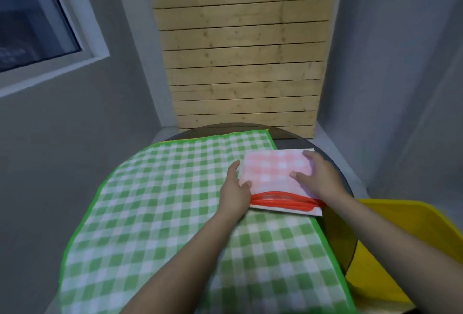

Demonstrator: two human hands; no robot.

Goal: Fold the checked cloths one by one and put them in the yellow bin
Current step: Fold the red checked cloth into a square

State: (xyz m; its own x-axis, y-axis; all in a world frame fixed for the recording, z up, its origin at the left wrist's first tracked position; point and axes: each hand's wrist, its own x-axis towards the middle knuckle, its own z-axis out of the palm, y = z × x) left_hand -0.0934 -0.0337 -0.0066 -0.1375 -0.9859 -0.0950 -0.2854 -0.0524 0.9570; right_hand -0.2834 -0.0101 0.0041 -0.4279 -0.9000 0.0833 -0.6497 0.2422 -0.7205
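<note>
A folded red-and-white checked cloth (pixel 273 173) with red hems lies at the right side of the round table, partly on top of a large green checked cloth (pixel 162 213) spread flat. My left hand (pixel 235 188) grips the folded cloth's left edge, thumb on top. My right hand (pixel 318 176) rests flat on its right part with fingers spread. The yellow bin (pixel 400 251) stands below the table's right edge.
The dark round table (pixel 335 233) shows along its right rim. A wooden slat panel (pixel 240 50) stands behind it between grey walls. A window (pixel 32 18) is at the upper left.
</note>
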